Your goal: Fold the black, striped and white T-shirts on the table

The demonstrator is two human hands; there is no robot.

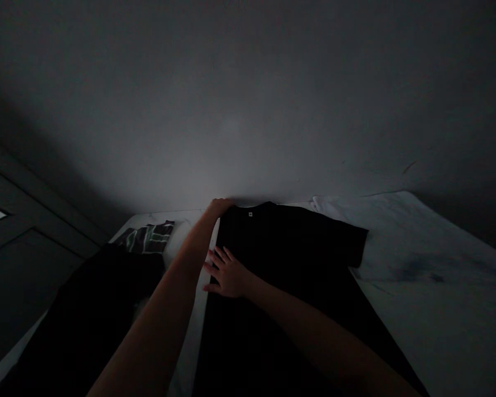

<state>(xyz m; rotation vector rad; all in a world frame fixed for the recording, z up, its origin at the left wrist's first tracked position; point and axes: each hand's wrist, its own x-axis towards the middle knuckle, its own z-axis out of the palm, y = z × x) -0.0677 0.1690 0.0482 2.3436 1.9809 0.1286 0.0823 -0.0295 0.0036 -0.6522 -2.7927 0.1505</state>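
Note:
A black short-sleeved shirt (281, 259) lies spread out on a pale sheet (446, 314), with its collar near the wall and a small light label at the neck. At the shirt's upper left shoulder, my left hand (220, 206) has its fingers over the edge of the cloth; they are small and dark, and their grip is unclear. Lower down, my right hand (227, 273) rests on the shirt's left side with its fingers spread. The shirt's right sleeve points out to the right.
Dark clothing (95, 314) lies on the left, beside a green and white patterned cloth (149, 237). A grey wall (248, 99) rises behind the bedding. A panelled door (20, 264) stands at the far left. The light is dim.

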